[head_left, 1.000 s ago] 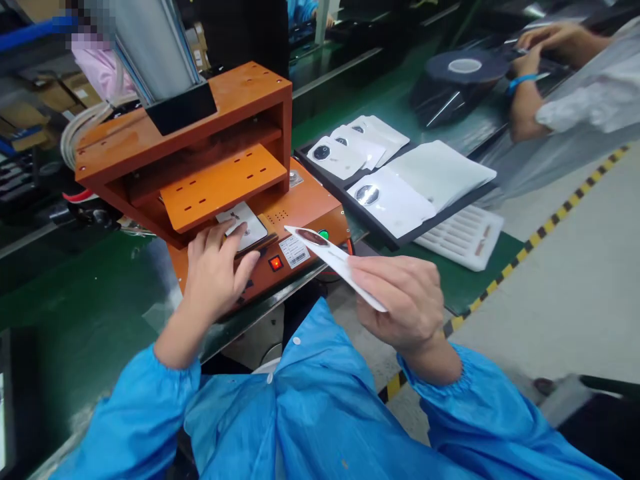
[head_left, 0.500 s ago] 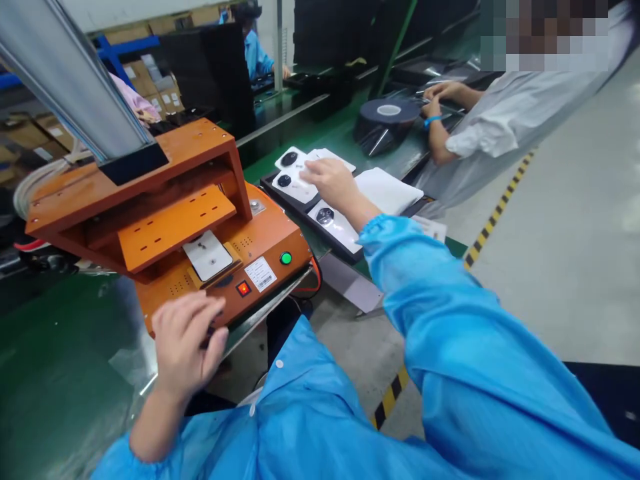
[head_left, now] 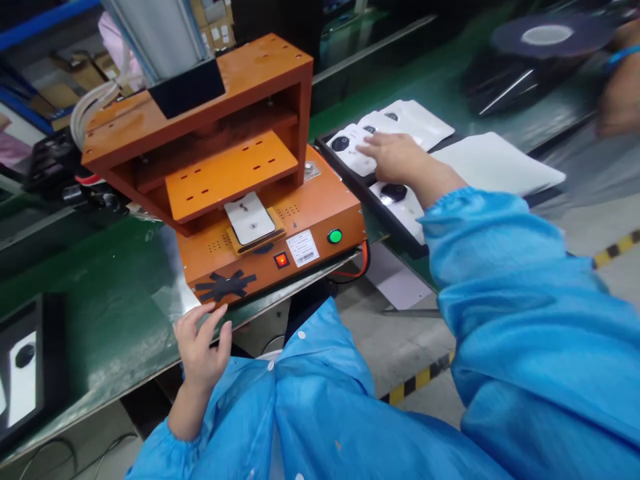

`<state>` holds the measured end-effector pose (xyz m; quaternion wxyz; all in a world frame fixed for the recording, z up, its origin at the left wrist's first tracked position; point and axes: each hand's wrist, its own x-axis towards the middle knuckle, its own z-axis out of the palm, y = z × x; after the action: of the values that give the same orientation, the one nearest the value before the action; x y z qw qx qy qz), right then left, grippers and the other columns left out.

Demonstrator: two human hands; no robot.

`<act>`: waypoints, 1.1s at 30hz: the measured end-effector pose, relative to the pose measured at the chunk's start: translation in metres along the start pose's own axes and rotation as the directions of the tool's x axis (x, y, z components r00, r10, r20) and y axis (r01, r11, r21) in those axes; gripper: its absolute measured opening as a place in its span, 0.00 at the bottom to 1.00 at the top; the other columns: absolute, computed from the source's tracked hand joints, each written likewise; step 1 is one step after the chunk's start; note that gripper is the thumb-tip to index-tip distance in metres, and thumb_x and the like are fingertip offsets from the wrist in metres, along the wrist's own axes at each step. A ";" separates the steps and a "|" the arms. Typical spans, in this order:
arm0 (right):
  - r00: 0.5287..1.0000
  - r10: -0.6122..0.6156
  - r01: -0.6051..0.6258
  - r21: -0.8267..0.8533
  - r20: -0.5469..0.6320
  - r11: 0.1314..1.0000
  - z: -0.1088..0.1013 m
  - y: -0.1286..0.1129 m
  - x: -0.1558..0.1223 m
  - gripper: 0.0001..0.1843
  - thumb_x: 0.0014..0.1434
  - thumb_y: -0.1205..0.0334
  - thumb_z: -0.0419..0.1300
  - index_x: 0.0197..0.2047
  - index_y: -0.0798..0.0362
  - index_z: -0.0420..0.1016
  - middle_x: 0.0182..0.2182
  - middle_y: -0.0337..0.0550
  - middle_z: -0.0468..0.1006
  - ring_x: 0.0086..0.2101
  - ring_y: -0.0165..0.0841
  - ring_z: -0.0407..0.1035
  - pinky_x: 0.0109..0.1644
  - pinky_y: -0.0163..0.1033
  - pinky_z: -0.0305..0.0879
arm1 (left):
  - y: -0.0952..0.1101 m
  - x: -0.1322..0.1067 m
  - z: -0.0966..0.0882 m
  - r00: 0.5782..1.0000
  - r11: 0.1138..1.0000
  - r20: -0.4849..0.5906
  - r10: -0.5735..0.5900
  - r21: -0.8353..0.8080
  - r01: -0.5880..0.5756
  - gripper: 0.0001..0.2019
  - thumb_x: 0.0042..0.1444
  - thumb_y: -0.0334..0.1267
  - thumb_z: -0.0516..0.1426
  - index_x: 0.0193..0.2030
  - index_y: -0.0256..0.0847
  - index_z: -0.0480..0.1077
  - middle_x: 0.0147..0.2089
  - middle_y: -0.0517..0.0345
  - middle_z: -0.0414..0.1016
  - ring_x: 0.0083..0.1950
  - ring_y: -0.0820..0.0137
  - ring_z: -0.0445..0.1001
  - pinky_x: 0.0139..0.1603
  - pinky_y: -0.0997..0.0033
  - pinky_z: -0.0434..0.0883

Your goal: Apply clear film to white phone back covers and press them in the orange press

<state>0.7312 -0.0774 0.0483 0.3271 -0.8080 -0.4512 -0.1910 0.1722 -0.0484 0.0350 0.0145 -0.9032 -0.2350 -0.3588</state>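
Note:
My right hand (head_left: 400,160) reaches over a black tray (head_left: 357,177) of white phone back covers, its fingers stretched out at a cover (head_left: 357,160) with a dark round camera area. Whether the fingertips touch it is hard to tell. Nearer me in the same tray lies another cover (head_left: 403,207). My left hand (head_left: 203,347), fingers apart and holding nothing, is just in front of the lower left corner of an orange press (head_left: 320,200). Under the press's raised plate (head_left: 230,175), a white panel (head_left: 250,219) with small dark marks lies on the fixture.
The press has a lit red switch (head_left: 281,260) and a green button (head_left: 335,236). A white sheet (head_left: 495,163) lies right of the covers. Beyond it are a dark film roll (head_left: 547,35) and another person's arm (head_left: 620,100). A second tray (head_left: 53,360) stands far left.
The view has swung left and down, bringing the left tray into sight. My right hand remains over the covers. My left hand has drawn back from the press front, its fingers still apart.

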 end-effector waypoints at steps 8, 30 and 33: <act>0.966 -0.144 0.161 0.065 -0.214 0.985 -0.027 -0.089 -0.205 0.26 0.72 0.59 0.57 0.71 0.56 0.71 0.60 0.61 0.78 0.59 0.49 0.75 0.62 0.56 0.73 | 0.008 0.002 0.018 0.995 0.975 0.099 0.019 0.217 -0.040 0.35 0.64 0.41 0.68 0.77 0.44 0.67 0.67 0.41 0.78 0.66 0.48 0.74 0.66 0.50 0.63; 0.988 -0.114 0.117 0.022 -0.108 0.993 -0.014 -0.109 -0.238 0.28 0.74 0.70 0.45 0.70 0.49 0.73 0.65 0.56 0.76 0.66 0.49 0.72 0.68 0.61 0.72 | 0.024 0.001 0.009 0.974 0.966 0.176 -0.145 0.238 0.101 0.33 0.67 0.46 0.65 0.77 0.49 0.66 0.75 0.42 0.71 0.73 0.42 0.68 0.70 0.42 0.56; 0.953 -0.154 0.177 0.066 -0.261 0.982 -0.021 -0.112 -0.250 0.25 0.72 0.65 0.54 0.70 0.53 0.71 0.62 0.61 0.79 0.60 0.53 0.77 0.61 0.61 0.77 | 0.023 -0.022 0.000 0.991 0.983 0.094 -0.094 0.165 0.078 0.25 0.67 0.44 0.65 0.70 0.47 0.74 0.71 0.40 0.75 0.68 0.48 0.74 0.66 0.49 0.64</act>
<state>0.5053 -0.2001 -0.0479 0.4008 -0.7209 -0.4796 -0.2995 0.1681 -0.0780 0.0241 0.0600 -0.9051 -0.3026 -0.2926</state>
